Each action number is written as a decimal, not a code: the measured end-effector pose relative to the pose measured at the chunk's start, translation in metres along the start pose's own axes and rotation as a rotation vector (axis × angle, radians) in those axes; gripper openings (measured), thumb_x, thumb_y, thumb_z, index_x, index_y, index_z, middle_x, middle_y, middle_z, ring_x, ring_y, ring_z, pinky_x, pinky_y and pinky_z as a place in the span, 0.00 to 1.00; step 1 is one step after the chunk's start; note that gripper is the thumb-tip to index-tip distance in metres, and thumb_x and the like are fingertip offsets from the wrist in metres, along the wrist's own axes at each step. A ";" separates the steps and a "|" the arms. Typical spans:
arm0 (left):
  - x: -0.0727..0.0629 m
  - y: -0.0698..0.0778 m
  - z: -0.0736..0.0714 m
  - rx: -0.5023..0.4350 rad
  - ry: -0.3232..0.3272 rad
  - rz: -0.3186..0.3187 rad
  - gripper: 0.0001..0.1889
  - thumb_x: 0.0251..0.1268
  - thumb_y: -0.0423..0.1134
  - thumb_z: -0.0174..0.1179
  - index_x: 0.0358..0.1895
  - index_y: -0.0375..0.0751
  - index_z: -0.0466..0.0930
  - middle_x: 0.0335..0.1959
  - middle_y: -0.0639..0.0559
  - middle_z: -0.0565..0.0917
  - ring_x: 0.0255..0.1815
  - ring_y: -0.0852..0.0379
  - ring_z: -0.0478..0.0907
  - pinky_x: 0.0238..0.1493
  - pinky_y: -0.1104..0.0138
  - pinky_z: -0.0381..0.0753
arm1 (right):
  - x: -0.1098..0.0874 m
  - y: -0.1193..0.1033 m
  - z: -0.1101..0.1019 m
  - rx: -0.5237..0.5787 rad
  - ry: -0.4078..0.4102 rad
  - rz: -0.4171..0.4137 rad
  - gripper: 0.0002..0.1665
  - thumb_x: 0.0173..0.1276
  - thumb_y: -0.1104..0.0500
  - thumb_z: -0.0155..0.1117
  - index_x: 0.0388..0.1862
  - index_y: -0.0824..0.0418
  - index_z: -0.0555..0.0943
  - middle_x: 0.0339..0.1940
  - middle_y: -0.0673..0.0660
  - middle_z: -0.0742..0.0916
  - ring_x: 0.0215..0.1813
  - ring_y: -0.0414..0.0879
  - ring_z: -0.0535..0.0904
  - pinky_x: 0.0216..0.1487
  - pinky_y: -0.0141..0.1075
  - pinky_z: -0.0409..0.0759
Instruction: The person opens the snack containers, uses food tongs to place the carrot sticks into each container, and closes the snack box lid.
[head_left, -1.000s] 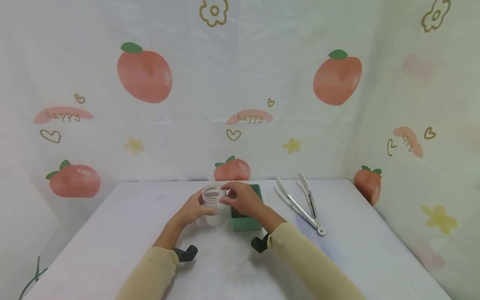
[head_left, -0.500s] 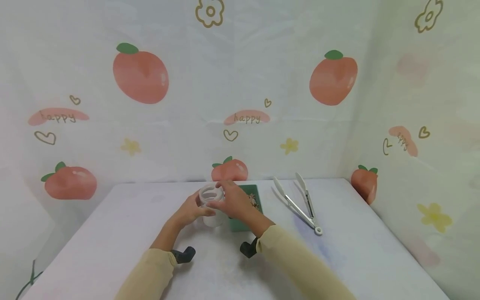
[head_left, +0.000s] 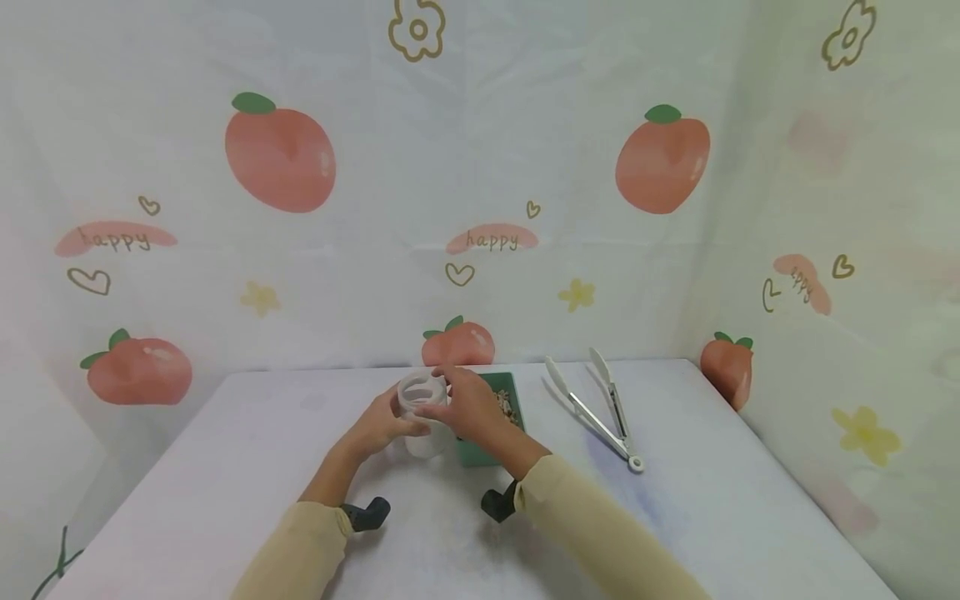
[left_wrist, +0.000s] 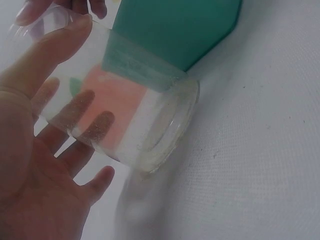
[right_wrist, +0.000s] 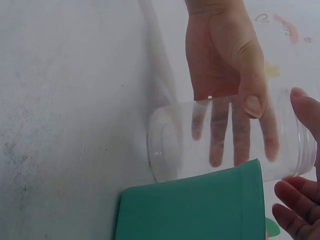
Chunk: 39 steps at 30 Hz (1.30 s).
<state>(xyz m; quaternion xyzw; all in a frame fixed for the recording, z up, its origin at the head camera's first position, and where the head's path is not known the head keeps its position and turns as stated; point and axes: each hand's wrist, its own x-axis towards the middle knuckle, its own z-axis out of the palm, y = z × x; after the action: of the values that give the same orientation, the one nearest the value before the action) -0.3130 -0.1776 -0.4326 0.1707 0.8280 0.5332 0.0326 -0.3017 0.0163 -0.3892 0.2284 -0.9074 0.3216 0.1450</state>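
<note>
A clear jar (head_left: 424, 443) stands upright on the table, its round whitish top (head_left: 422, 390) facing up. My left hand (head_left: 378, 423) grips the jar's body from the left; in the left wrist view, the fingers show through the clear wall (left_wrist: 127, 115). At the top, my right hand (head_left: 474, 408) holds the rim from the right, with thumb and fingers on opposite sides of the ridged end in the right wrist view. Whether a separate lid sits there, I cannot tell. Right beside the jar is a green box (head_left: 477, 455), partly hidden by my right hand and forearm.
Small brownish pieces (head_left: 507, 405) lie inside the green box. Farther right, a pair of tongs (head_left: 600, 421) with white tips rests spread on the white table (head_left: 697, 500). A wall covering (head_left: 360, 208) with fruit prints rises behind the table.
My right hand has shifted slightly left over the jar's top, uncovering more of the brownish pieces in the box. The left hand keeps its grip. The whole view has shifted a little.
</note>
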 end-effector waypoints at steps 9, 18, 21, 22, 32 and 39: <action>0.001 -0.004 0.001 -0.048 -0.006 0.013 0.41 0.52 0.35 0.72 0.70 0.39 0.61 0.62 0.40 0.74 0.64 0.41 0.68 0.64 0.42 0.63 | -0.002 0.005 -0.007 -0.057 0.000 -0.067 0.33 0.56 0.44 0.76 0.57 0.55 0.78 0.42 0.50 0.86 0.39 0.42 0.80 0.36 0.29 0.77; 0.001 -0.005 0.000 -0.042 -0.004 0.016 0.42 0.52 0.35 0.73 0.71 0.37 0.60 0.62 0.39 0.74 0.65 0.40 0.68 0.64 0.41 0.62 | -0.004 0.014 -0.014 -0.028 -0.033 -0.169 0.25 0.61 0.52 0.72 0.55 0.58 0.78 0.43 0.54 0.87 0.41 0.47 0.83 0.38 0.31 0.79; 0.002 -0.004 0.000 -0.037 -0.004 0.014 0.42 0.53 0.35 0.73 0.70 0.38 0.60 0.62 0.39 0.74 0.64 0.40 0.68 0.64 0.41 0.61 | -0.005 0.017 -0.015 -0.012 -0.057 -0.173 0.23 0.63 0.54 0.70 0.56 0.58 0.78 0.44 0.55 0.87 0.42 0.48 0.84 0.37 0.31 0.79; 0.002 -0.004 0.000 -0.034 -0.003 0.014 0.41 0.53 0.35 0.73 0.70 0.38 0.60 0.62 0.40 0.74 0.64 0.40 0.68 0.64 0.41 0.61 | -0.005 0.018 -0.015 -0.007 -0.068 -0.171 0.23 0.64 0.54 0.70 0.56 0.57 0.77 0.44 0.55 0.87 0.42 0.49 0.84 0.37 0.31 0.79; 0.002 -0.008 -0.004 -0.038 -0.024 0.037 0.39 0.53 0.35 0.72 0.69 0.39 0.63 0.63 0.40 0.74 0.65 0.41 0.68 0.63 0.42 0.64 | 0.002 0.002 -0.014 -0.044 -0.116 -0.078 0.30 0.59 0.39 0.71 0.52 0.57 0.78 0.46 0.51 0.83 0.45 0.45 0.77 0.42 0.34 0.77; 0.001 -0.006 -0.003 -0.035 -0.036 0.045 0.40 0.52 0.43 0.74 0.69 0.44 0.65 0.62 0.46 0.75 0.62 0.46 0.72 0.57 0.51 0.74 | 0.007 -0.015 -0.002 -0.183 -0.044 0.021 0.37 0.51 0.30 0.71 0.48 0.56 0.78 0.40 0.50 0.81 0.42 0.44 0.74 0.40 0.36 0.76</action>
<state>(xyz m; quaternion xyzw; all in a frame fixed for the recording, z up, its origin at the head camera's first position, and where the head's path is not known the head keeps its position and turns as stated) -0.3166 -0.1823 -0.4367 0.1980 0.8137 0.5452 0.0385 -0.2995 0.0051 -0.3772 0.2119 -0.9382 0.2339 0.1418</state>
